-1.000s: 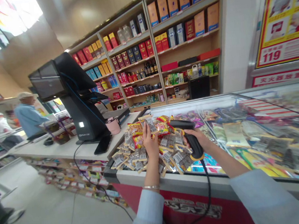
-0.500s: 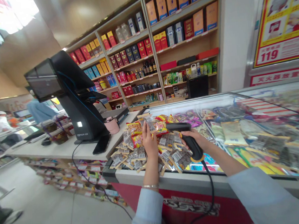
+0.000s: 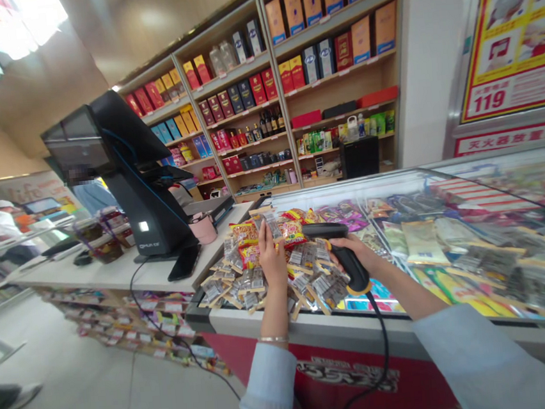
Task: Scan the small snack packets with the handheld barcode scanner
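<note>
My left hand [image 3: 273, 263] is over the heap, its fingers pointing away from me and closed on a small clear snack packet [image 3: 263, 217] with tan edges. Part of that packet is hidden by the fingers. In my right hand [image 3: 357, 254] is a black barcode scanner [image 3: 326, 230] with yellow trim, its head turned left toward the packet. Under and around both hands lie several small grey-and-clear snack packets [image 3: 328, 286]. Red-and-yellow snack bags [image 3: 244, 233] are mixed in with them, and purple bags [image 3: 343, 214] lie behind.
The heap rests on a glass-topped freezer [image 3: 264, 319] with packaged goods inside. To the left, a counter [image 3: 119, 270] carries a checkout terminal [image 3: 146, 223], a phone [image 3: 185, 262] and a pink cup [image 3: 202, 228]. The scanner's cable [image 3: 386, 341] hangs down the freezer's front.
Both hands, the packet and the scanner keep nearly the same place. At the far left, a person in blue behind the terminal and another person's feet have shifted.
</note>
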